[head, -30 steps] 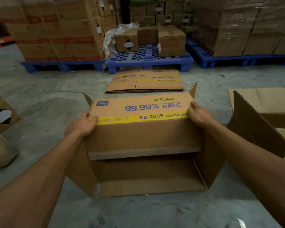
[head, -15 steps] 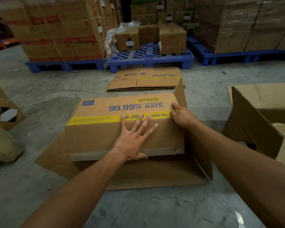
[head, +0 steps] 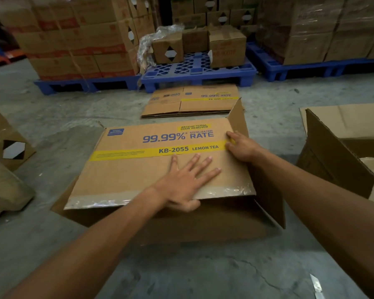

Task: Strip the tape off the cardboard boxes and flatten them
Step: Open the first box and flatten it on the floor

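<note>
A printed cardboard box [head: 160, 169] lies nearly collapsed on the concrete floor [head: 181, 272] in the middle of the view, its broad face reading "99.99% RATE" and "KB-2055 LEMON TEA" turned up and sloping slightly toward the person. The left hand [head: 188, 180] lies flat on that face, fingers straight and spread, palm pressing down near the front edge, so its grip is open and holds nothing. The right hand [head: 241, 146] rests at the right end of the yellow band, fingers bent over the fold where an end flap [head: 239, 117] stands up behind it (whether its grip actually closes round the edge cannot be told from here). A strip of clear tape [head: 125, 199] runs along the panel's front edge, shiny and wrinkled. Under the panel, another flap spreads on the floor toward the person. Beyond the box, a stack of flattened boxes [head: 190, 102] with the same print lies on the floor, just before a blue pallet [head: 199, 72] bearing a few small cartons [head: 227, 48]. An open box [head: 337, 160] sits at the right, well apart from the hands, and another carton [head: 7, 143] with a diamond mark sits at the left edge.
</note>
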`<act>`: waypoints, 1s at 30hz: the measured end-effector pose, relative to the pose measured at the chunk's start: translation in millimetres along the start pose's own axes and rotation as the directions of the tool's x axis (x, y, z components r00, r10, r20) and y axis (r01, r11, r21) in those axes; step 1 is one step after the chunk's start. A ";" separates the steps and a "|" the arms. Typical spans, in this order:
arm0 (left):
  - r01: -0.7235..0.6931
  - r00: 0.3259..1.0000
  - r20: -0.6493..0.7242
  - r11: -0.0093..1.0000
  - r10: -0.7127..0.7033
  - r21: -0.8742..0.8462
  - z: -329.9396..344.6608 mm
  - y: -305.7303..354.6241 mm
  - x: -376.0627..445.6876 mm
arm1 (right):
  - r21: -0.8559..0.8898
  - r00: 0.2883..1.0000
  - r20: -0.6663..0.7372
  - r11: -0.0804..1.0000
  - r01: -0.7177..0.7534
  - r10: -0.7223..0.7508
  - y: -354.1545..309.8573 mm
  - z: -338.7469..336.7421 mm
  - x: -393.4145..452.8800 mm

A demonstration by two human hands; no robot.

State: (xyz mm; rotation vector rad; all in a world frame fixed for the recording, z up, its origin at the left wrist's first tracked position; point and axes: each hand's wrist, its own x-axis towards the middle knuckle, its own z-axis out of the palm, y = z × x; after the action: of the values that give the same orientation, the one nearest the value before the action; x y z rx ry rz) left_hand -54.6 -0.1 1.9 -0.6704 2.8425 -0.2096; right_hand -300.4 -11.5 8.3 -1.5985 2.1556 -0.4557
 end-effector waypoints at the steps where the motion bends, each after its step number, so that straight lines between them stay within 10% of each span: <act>1: -0.011 0.999 0.046 0.998 0.014 -0.068 -8.1 -10.3 -5.8 | 0.000 1.000 0.024 1.000 0.009 -0.009 -4.2 0.9 -0.3; 12: 0.115 0.984 0.149 0.986 -0.097 -0.117 93.6 -70.3 -62.0 | -0.072 0.978 0.164 0.988 0.139 -0.126 -37.6 106.5 0.9; 18: 0.393 0.820 0.529 0.887 -0.218 -0.243 197.7 -74.2 -68.8 | -0.254 0.879 0.476 0.960 0.121 0.015 -2.0 211.5 12.4; 30: 0.599 0.756 0.506 0.749 -0.415 -0.281 255.3 -68.4 -27.1 | -0.298 0.951 0.302 0.942 0.153 -0.059 31.7 244.5 28.7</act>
State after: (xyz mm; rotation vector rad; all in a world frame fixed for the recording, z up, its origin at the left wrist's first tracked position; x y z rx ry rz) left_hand 58.9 -71.1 -227.6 -1.4145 2.2253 0.4521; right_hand -208.8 -33.5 -221.4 -1.8287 1.9956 0.1039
